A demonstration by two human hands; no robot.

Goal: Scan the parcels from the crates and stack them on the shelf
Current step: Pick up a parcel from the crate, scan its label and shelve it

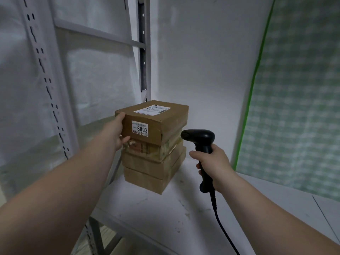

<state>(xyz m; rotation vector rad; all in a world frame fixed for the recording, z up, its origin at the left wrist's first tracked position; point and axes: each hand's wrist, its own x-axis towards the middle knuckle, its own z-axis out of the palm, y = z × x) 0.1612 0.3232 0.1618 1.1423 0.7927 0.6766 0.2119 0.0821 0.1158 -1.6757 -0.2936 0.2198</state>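
A stack of several brown cardboard parcels (156, 168) stands on the white shelf board (165, 214), near its left end. The top parcel (165, 118) carries a white shipping label on its lid and a sticker reading 8093 on its near side. My left hand (118, 132) grips the top parcel's left near corner, thumb above and fingers under its edge. My right hand (214, 166) holds a black handheld barcode scanner (200, 138) by its grip, head pointing left at the stack's right side. Its cable hangs down toward me.
A white slotted shelf upright (46, 85) rises at the left, with a second post (144, 52) behind the stack. White wall fills the back. A green-edged checked sheet (294, 98) hangs at the right. No crates are in view.
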